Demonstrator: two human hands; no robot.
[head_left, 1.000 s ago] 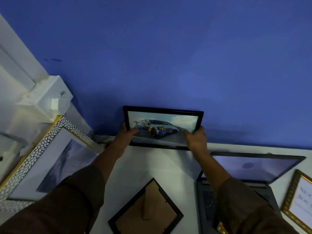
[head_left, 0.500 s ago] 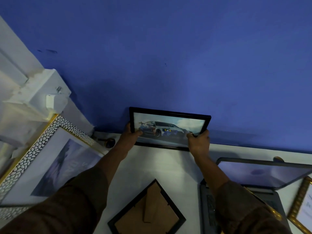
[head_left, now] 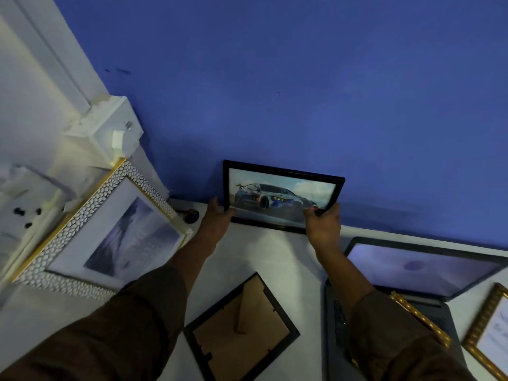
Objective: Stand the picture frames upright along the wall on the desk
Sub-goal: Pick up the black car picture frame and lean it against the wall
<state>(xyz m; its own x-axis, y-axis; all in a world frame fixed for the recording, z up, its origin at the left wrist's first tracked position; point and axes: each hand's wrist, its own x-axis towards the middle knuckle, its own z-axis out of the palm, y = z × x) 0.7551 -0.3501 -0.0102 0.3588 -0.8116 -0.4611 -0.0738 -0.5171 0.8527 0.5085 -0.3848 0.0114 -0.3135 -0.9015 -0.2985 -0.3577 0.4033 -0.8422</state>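
Note:
A black frame with a car picture (head_left: 283,195) stands upright against the blue wall (head_left: 302,78) at the back of the white desk (head_left: 264,259). My left hand (head_left: 218,220) grips its lower left corner and my right hand (head_left: 323,224) grips its lower right corner. A second black frame (head_left: 242,332) lies face down on the desk near me, its cardboard back and stand showing. A large frame with a white pebbled, gold-edged border (head_left: 107,229) leans at the left. A gold frame (head_left: 492,331) lies at the right edge.
An open grey laptop (head_left: 417,265) sits at the right, with another gold frame edge (head_left: 420,317) lying across its base. A white wall fitting (head_left: 110,130) juts out above the pebbled frame. A small dark round object (head_left: 191,215) rests by the wall.
The car frame has shifted a little to the right along the wall and stands steeper, both hands still holding its lower corners.

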